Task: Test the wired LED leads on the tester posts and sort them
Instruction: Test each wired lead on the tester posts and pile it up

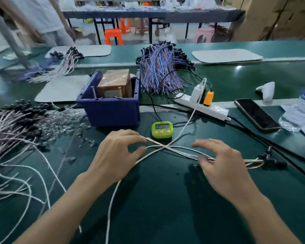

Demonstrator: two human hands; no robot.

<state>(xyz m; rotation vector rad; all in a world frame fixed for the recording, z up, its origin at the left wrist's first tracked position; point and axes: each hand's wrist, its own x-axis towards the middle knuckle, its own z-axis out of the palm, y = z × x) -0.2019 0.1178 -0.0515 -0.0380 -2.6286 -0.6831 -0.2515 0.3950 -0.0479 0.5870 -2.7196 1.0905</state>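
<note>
Bench, green mat [165, 199]. Small bunch of wired LED leads [236, 160] lies at centre, running 9-to-3, black LED heads at the 3 o'clock end.

Left hand [116, 154]: thumb and forefinger apart, tips touching the bare wire ends.

Right hand [224, 162]: fingers pressing down on the bunch, thumb spread clear.

White charger cable [183, 128] crosses the leads between the hands.

Green timer [162, 129] at 12 o'clock. Blue tester box [111, 110] with upright metal post [93, 92] at 11. Power strip [213, 108] at 1, phone [257, 114] at 2. Heap of leads [12, 127] at 9. Blue-purple bundle [162, 71] beyond, at 12.
</note>
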